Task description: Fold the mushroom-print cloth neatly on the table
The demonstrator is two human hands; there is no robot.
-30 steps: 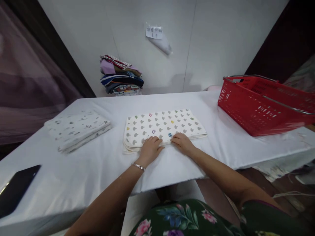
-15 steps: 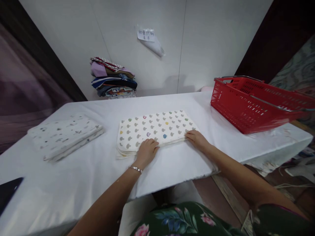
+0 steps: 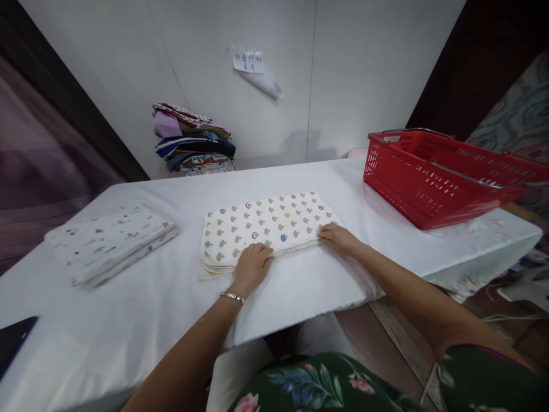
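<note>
A folded white cloth (image 3: pixel 268 226) printed with grey and a few coloured mushrooms lies in layers in the middle of the table. My left hand (image 3: pixel 253 264), with a silver bracelet at the wrist, grips its front edge, fingers on top and thumb at the side. At the front right corner, my right hand (image 3: pixel 337 236) pinches the layers between fingers and thumb. The undersides of both grips are hidden. Off to the left lies another folded white cloth (image 3: pixel 114 240) with small dark and grey prints, apart from both hands.
A red plastic basket (image 3: pixel 429 186) with metal handles stands at the table's right end. Behind the back edge is a stack of folded fabrics (image 3: pixel 195 140) against the wall. A dark flat object (image 3: pixel 15 340) lies at the left front. White fabric covers the table (image 3: pixel 295 297).
The camera view has shifted slightly. Both hands keep their hold on the mushroom-print cloth, and nothing else has visibly moved on the table.
</note>
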